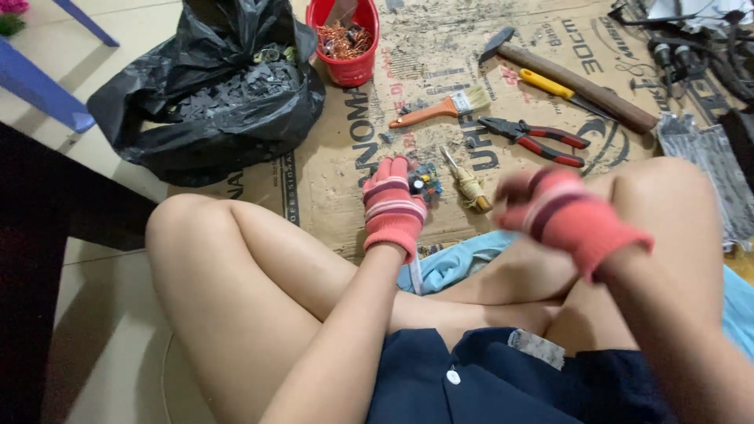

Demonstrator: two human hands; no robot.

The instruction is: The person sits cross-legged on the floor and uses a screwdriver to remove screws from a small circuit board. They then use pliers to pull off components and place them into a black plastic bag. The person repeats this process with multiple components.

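Over the flattened brown cardboard sheet (330,180) | left pink-gloved hand (393,206) grip clamped on small blue circuit board (425,184) | right pink-gloved hand (561,216) blurred, grip unclear

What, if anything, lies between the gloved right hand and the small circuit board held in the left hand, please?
Nothing visible does. The right hand hangs blurred above the knee, and only bare cardboard and a short brush lying flat show between it and the circuit board in the left hand.

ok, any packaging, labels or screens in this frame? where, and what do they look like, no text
Flattened cardboard box: spread on the floor under the tools, brown with dark printed lettering and some red.
Black plastic bag: upper left, open, crumpled, holding dark scraps.
Red tub: top centre, round, holding copper wire.
No screens.
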